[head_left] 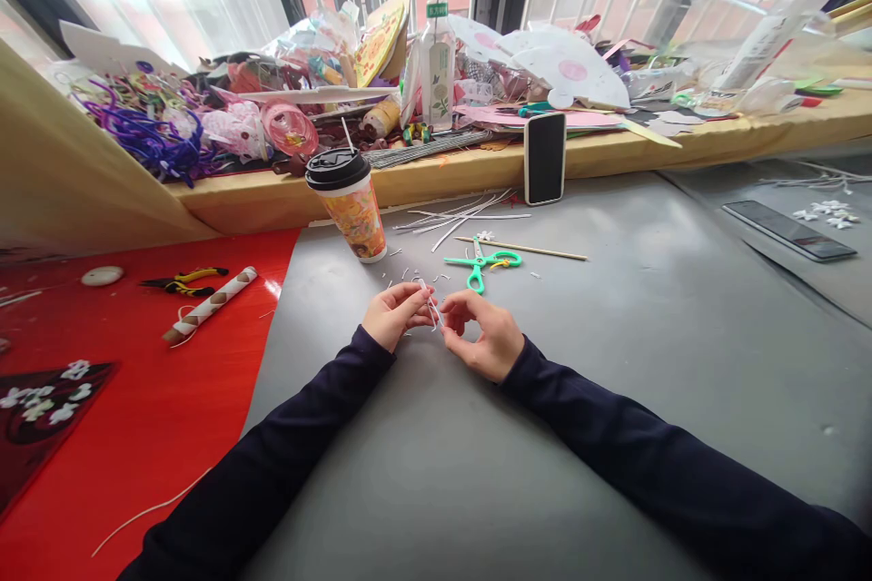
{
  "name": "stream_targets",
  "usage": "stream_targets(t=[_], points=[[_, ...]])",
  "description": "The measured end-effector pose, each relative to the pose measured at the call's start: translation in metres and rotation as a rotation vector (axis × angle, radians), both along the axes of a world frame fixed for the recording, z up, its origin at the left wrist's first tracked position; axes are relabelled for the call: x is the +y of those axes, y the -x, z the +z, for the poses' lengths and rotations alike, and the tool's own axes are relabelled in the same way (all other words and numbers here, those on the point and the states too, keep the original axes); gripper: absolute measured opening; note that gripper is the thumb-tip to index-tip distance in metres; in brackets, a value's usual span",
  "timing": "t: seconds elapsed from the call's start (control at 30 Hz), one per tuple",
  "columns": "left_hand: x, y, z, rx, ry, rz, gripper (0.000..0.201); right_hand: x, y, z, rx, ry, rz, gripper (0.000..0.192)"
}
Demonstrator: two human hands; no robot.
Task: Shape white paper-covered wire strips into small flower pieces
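Over the grey table, my left hand and my right hand meet at the middle. Both pinch a small white paper strip between their fingertips. Dark sleeves cover both arms. Green scissors lie just beyond my right hand, with a thin wooden stick behind them. Small white paper snippets are scattered around the hands.
A lidded paper cup stands behind my left hand. A phone leans on the cluttered ledge; a bottle stands there. Loose white strips lie nearby. On the red mat at left lie pliers and a paper roll.
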State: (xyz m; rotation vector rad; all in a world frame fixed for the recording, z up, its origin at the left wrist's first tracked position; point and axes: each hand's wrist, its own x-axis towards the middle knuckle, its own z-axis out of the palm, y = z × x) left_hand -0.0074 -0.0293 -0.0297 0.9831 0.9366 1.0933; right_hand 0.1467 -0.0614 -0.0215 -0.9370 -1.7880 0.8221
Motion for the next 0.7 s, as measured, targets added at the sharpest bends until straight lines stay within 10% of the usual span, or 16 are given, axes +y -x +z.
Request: stream_targets(t=[0.47,0.7], points=[[-0.004,-0.002,0.0,0.212,0.016,-0.345,0.03,0.011,-0.011,-0.011,-0.088,0.08,0.35,0.019],[-0.004,-0.004,0.006,0.115,-0.111,0.084,0.03,0.028,-0.014,-0.009,0.276,0.366,0.169,0.022]])
